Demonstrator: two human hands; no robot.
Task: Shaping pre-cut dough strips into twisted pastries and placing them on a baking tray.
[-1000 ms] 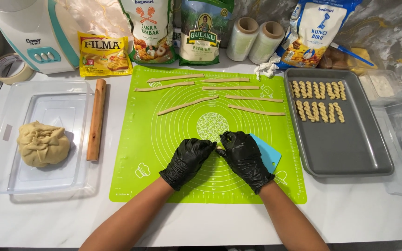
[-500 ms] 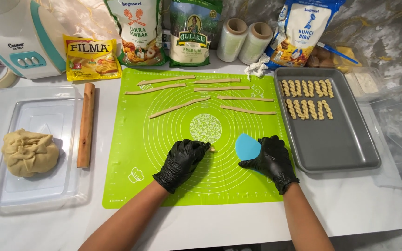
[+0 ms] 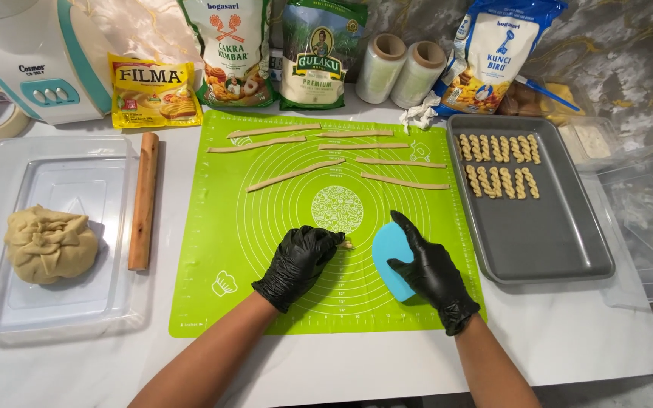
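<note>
The left hand (image 3: 298,264), in a black glove, rests on the green mat (image 3: 228,249) near its middle, fingers curled shut in a pinch on a small dough piece (image 3: 347,244) that pokes out at the fingertips. The right hand (image 3: 428,273), also gloved, lies just beside it, its grip closed flat over a blue scraper (image 3: 388,253), the index finger stretched along the scraper's top edge. The scraper lies on the mat, right of the dough piece and apart from it.

Between the hands and the dough strips (image 3: 341,162) at the far end of the mat lies a broad bare band of mat. The near edge of the mat runs just behind both wrists, with bare white table (image 3: 568,347) between it and the table's front edge.

To the right, the grey tray (image 3: 561,249) stands just off the mat's right edge; twisted dough pieces (image 3: 499,162) fill its far end, and its near part is bare. To the left, a rolling pin (image 3: 143,200) lies parallel to the mat's left edge, between the mat and a clear tub (image 3: 62,174) holding a dough ball (image 3: 49,244). Bags and rolls line the far table edge.
</note>
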